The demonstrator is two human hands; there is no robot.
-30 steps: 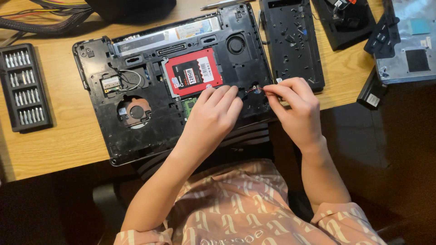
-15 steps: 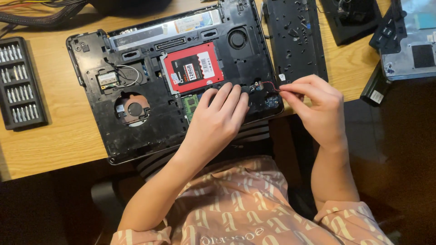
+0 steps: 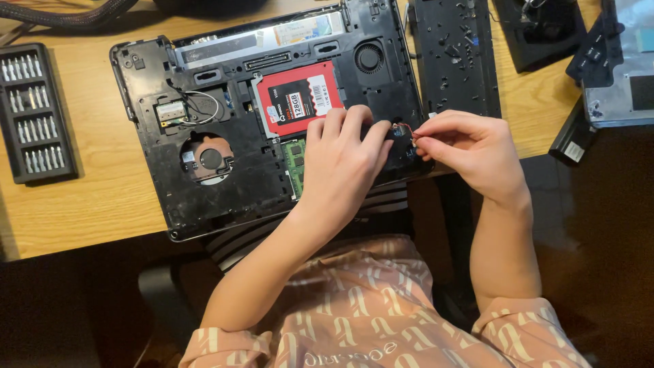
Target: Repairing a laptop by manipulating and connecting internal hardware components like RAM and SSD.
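Observation:
An opened black laptop base (image 3: 225, 184) lies upside down on the wooden desk, its inner parts exposed. A red and black flat drive (image 3: 300, 99) sits in its bay, with a green memory board (image 3: 294, 157) just below. My left hand (image 3: 340, 163) rests palm down on the base's lower right part, fingers by the drive. My right hand (image 3: 470, 146) pinches a small wire with a tiny connector (image 3: 407, 129) at the base's right edge. A round fan opening (image 3: 208, 158) shows at the left.
A black tray of screwdriver bits (image 3: 30, 112) lies at the left. A detached black panel (image 3: 455, 51) lies right of the laptop. More dark parts and a silver cover (image 3: 620, 75) sit at the far right. Cables (image 3: 61, 15) run along the top left.
The view shifted a little. My right hand moved down and left to the base's right edge and now pinches the small wire. My left hand stayed pressed on the base.

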